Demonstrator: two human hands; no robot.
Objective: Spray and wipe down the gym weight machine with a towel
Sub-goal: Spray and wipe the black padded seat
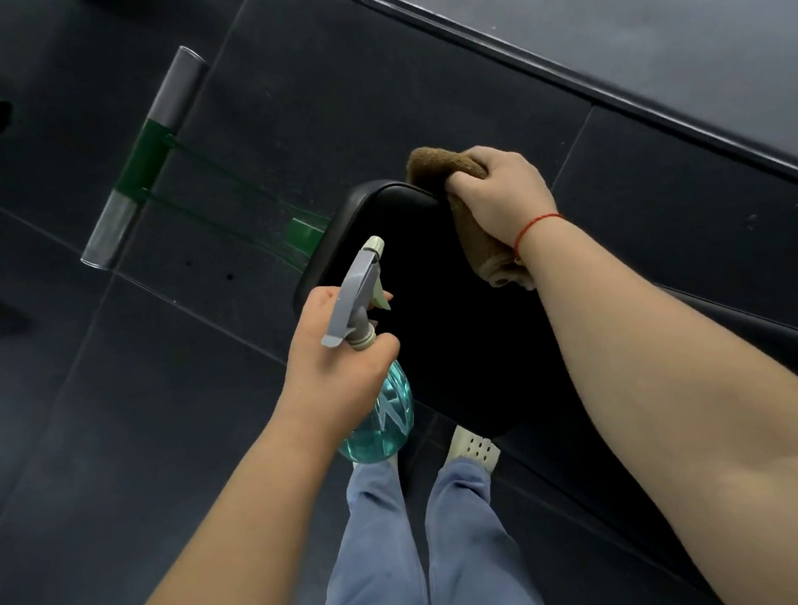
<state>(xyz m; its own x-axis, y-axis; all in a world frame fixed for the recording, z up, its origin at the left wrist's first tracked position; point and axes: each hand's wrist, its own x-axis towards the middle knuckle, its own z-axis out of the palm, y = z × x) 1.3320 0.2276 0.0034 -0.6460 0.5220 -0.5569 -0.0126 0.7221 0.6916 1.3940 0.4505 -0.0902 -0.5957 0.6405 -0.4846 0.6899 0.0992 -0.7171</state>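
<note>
A black padded seat (439,327) of the weight machine fills the centre of the view. My right hand (499,196) grips a brown towel (440,160) against the pad's far right edge, and part of the towel hangs down below my wrist. My left hand (339,363) grips a spray bottle (383,418) with teal liquid and a grey trigger head, held over the pad's left side with the nozzle pointing away from me.
A green machine frame with silver bar ends (146,152) stretches across the dark rubber floor at the upper left. A dark raised ledge (611,84) runs diagonally at the upper right. My legs in blue trousers and a white perforated shoe (473,450) stand below the pad.
</note>
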